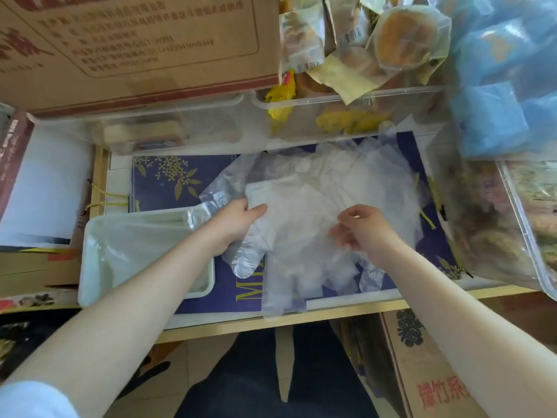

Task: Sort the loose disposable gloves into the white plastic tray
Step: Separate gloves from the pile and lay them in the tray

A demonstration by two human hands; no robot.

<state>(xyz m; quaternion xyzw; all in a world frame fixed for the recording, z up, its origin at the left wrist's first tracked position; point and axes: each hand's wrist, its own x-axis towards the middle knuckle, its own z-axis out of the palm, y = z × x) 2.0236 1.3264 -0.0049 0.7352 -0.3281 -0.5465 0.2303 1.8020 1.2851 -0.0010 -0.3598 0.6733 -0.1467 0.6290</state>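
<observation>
**Both hands on the glove pile**

Pinching with thumb and fingers, our left hand [241, 215] holds the upper left corner of the pile of gloves [316, 212], and our right hand [360, 229] has its fingers curled around a thin fold of the same plastic near the middle of the pile.

We see the gloves as clear, thin plastic film, wrinkled and lying in many layers, so the middle of the pile looks milky white and the edges look almost transparent. They lie on a dark blue mat [168, 179] with gold flowers, on the table. One glove [283, 285] reaches toward us with its long axis running near to far, and its lower end hangs a little over the front edge. Another glove [244, 257] shows finger shapes pointing toward us, beside our left wrist.

We see the white plastic tray [90, 251] to the left, just beside the pile, under our left forearm, with some clear film already inside it.
</observation>
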